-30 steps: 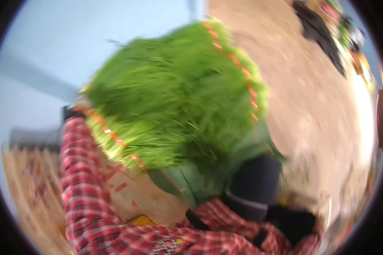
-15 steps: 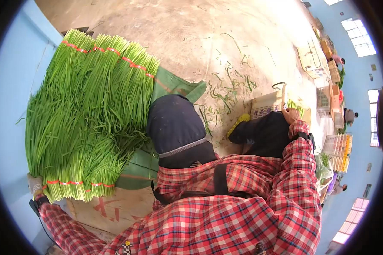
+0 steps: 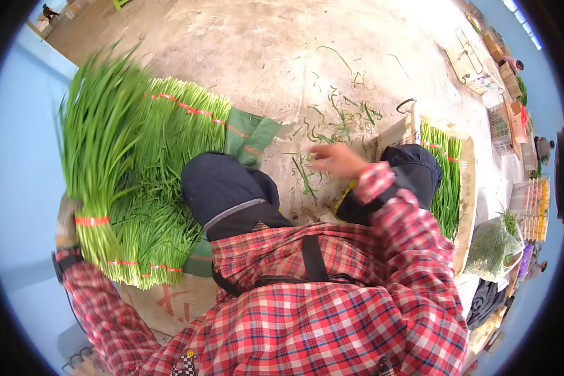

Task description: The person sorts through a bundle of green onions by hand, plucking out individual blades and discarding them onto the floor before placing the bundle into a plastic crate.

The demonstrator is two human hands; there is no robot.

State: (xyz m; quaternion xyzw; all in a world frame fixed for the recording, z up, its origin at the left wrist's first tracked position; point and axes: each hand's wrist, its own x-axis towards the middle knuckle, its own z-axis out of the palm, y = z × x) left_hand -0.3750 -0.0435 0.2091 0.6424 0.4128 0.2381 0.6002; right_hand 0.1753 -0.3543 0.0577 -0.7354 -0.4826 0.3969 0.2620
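Observation:
At the left, my gloved left hand [image 3: 67, 220] grips a bundle of garlic chives [image 3: 97, 144] near its pale stem end, just beside the red band. The bundle is raised above the pile of banded garlic chives [image 3: 163, 150], its leafy tips blurred by motion. My right hand [image 3: 341, 160] is bare and somewhat blurred, in the air between my knees with its fingers stretched out. Nothing shows in it. To its right, more banded garlic chives [image 3: 443, 182] lie in a crate [image 3: 467, 194], partly hidden by my knee.
Green sheeting [image 3: 250, 135] lies under the pile, which a blue wall [image 3: 25, 163] borders on the left. Loose leaves [image 3: 338, 119] litter the concrete floor [image 3: 244, 44]. At the right stand a clear plastic bag of greens [image 3: 492, 247] and stacked crates; people are farther off.
My left hand has lifted one bundle off the pile's near left corner. My right hand has left the crate's edge and moved left; my knee has shifted, exposing the chives in the crate.

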